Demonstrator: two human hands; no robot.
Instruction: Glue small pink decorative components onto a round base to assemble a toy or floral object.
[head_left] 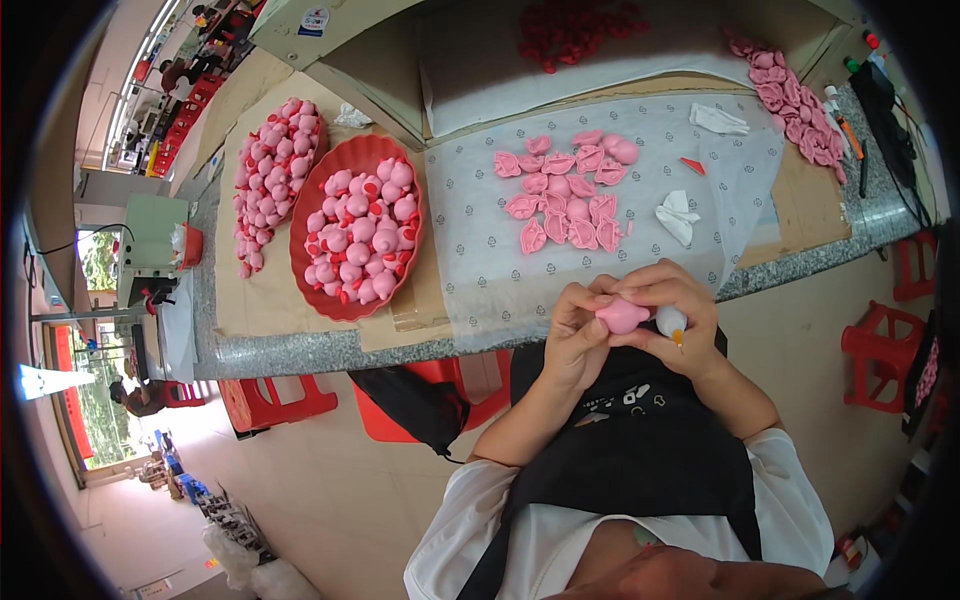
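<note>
Both hands meet in front of my black apron, at the table's near edge. My left hand [577,335] pinches a glossy pink rounded piece [623,318] from its left side. The fingers of my right hand [690,300] close on the same piece from above and from the right. Tucked in my right hand is a small whitish squeeze bottle [671,321] with a thin orange needle tip pointing down. Beyond the hands, several pink hollow shells [532,236] and a few round pink pieces lie on a white printed sheet [490,290].
A red scalloped basket [299,262] full of pink and red pieces stands left, beside another such heap [262,185]. Crumpled white cloths [678,216] and a small red piece [692,165] lie right. More pink shells [800,110] are piled far right. A shelf box [375,90] stands behind.
</note>
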